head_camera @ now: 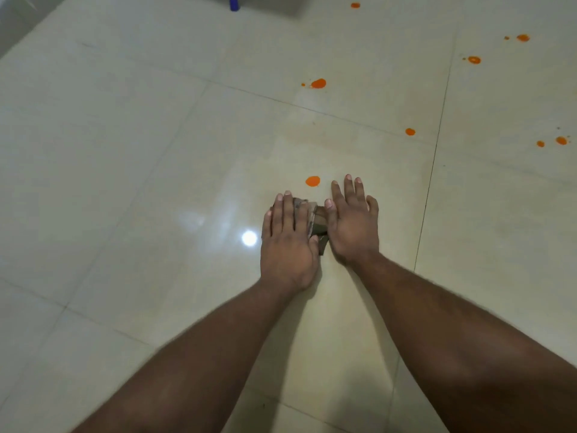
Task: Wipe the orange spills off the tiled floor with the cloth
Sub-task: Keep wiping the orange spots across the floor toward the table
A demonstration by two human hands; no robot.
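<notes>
A small folded brown cloth [318, 220] lies on the cream tiled floor [156, 151]. My left hand [287, 242] presses flat on its left part, fingers together. My right hand [351, 223] rests flat beside the cloth, its thumb edge touching the cloth's right side, fingers spread on the tile. An orange spill [312, 181] sits just beyond the cloth, between my fingertips. More orange spills lie farther off: one large [318, 83], one small [410, 131], and several toward the right edge [561, 140].
A blue object [234, 3] stands at the top edge near a dark shadowed area. Further spills dot the far right tiles [474, 60] [523, 37] and the top [355, 5]. A bright light reflection [249, 238] glares left of my left hand.
</notes>
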